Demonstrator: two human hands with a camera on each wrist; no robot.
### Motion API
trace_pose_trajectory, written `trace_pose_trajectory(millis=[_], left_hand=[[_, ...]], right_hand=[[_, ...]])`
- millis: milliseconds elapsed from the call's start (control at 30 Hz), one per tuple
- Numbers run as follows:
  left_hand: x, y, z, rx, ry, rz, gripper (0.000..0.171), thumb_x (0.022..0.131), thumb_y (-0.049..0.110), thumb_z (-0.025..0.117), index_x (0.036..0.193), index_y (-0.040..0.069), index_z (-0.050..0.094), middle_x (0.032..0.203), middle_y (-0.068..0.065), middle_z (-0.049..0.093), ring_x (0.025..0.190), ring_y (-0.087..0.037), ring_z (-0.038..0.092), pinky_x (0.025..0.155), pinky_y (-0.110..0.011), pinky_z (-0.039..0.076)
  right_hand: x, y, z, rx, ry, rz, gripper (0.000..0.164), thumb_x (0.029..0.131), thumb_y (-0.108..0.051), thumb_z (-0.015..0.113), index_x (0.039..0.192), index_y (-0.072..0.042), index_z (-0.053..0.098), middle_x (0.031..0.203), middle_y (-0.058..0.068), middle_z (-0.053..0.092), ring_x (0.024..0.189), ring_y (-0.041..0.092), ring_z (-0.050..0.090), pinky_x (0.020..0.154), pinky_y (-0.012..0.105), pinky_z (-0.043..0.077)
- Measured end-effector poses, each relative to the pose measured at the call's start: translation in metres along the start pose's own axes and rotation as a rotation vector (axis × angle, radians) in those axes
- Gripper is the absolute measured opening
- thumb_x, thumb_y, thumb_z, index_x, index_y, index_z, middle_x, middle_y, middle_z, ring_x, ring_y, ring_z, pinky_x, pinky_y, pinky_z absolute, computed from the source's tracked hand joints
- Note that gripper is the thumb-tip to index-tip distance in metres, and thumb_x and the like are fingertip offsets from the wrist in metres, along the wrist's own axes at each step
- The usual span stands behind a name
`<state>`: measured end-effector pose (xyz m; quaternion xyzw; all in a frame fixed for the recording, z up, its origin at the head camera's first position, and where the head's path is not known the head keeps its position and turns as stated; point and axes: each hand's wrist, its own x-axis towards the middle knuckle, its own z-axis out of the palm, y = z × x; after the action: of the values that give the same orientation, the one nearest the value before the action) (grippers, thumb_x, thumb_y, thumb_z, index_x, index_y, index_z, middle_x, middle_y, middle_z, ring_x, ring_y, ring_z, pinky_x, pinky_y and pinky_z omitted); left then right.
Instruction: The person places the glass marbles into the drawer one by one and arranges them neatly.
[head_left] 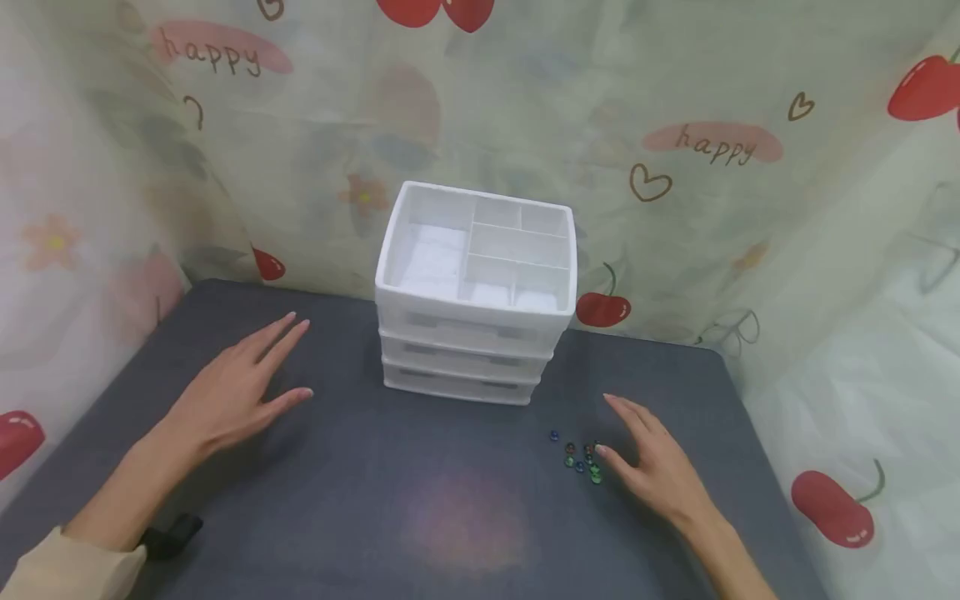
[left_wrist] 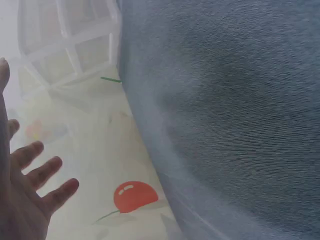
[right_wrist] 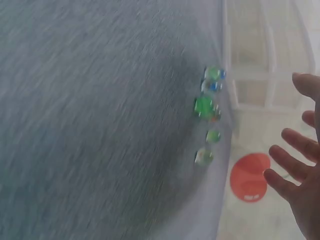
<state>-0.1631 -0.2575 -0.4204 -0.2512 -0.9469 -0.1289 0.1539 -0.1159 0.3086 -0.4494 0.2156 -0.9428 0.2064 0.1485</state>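
Observation:
Several small glass marbles (head_left: 580,467), green, blue and reddish, lie loosely grouped on the dark table. Just to their right my right hand (head_left: 654,467) hovers with fingers spread, its thumb tip overlapping the group in the head view; it holds nothing. The right wrist view shows the marbles (right_wrist: 204,107) apart from that hand (right_wrist: 300,165). Over the left part of the table my left hand (head_left: 228,387) hovers, fingers extended and nothing in them. A white drawer organizer (head_left: 480,308) stands between the hands, farther back, its top tray divided into compartments and its drawers closed.
The dark grey table (head_left: 337,500) has its back edge against a hanging curtain (head_left: 510,108) printed with cherries and "happy". More curtain hangs at both sides. A black strap (head_left: 171,536) sits by my left wrist.

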Motion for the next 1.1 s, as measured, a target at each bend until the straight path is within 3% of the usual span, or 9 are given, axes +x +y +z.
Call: trace_pose_trajectory(millis=[433,667,1000,1100], left_hand=[[0.028,0.004,-0.008,-0.062,0.084,0.048,0.091,0.087,0.04,0.075,0.16,0.025,0.023,0.161,-0.003,0.03,0.134,-0.035,0.043,0.096,-0.057,0.042],[0.047,0.012,-0.016,-0.124,0.116,0.059,0.088,0.088,0.036,0.075,0.159,0.025,0.025,0.161,0.0,0.03,0.137,-0.033,0.042,0.093,-0.057,0.043],[0.078,0.023,-0.022,-0.219,0.131,0.073,0.084,0.091,0.036,0.073,0.159,0.026,0.025,0.161,0.001,0.03,0.142,-0.028,0.037,0.103,-0.055,0.036],[0.085,0.025,-0.024,-0.234,0.16,0.085,0.083,0.091,0.034,0.073,0.159,0.025,0.026,0.16,0.0,0.032,0.142,-0.027,0.036,0.106,-0.052,0.034]], right_hand=[[0.023,-0.025,0.017,0.16,0.032,-0.044,0.067,0.086,-0.018,0.079,0.146,-0.019,0.049,0.135,0.005,0.058,0.118,0.023,0.058,0.093,0.045,0.046],[0.033,-0.042,0.026,0.278,0.028,-0.004,0.06,0.088,-0.017,0.078,0.143,-0.019,0.053,0.132,0.003,0.06,0.114,0.017,0.06,0.09,0.04,0.05],[0.052,-0.065,0.047,0.497,0.078,0.014,0.049,0.087,-0.004,0.076,0.134,-0.006,0.06,0.123,0.006,0.066,0.103,0.024,0.066,0.085,0.038,0.054],[0.057,-0.071,0.053,0.568,0.096,0.003,0.047,0.086,0.002,0.074,0.131,0.001,0.06,0.121,0.016,0.066,0.1,0.033,0.067,0.082,0.04,0.054]])
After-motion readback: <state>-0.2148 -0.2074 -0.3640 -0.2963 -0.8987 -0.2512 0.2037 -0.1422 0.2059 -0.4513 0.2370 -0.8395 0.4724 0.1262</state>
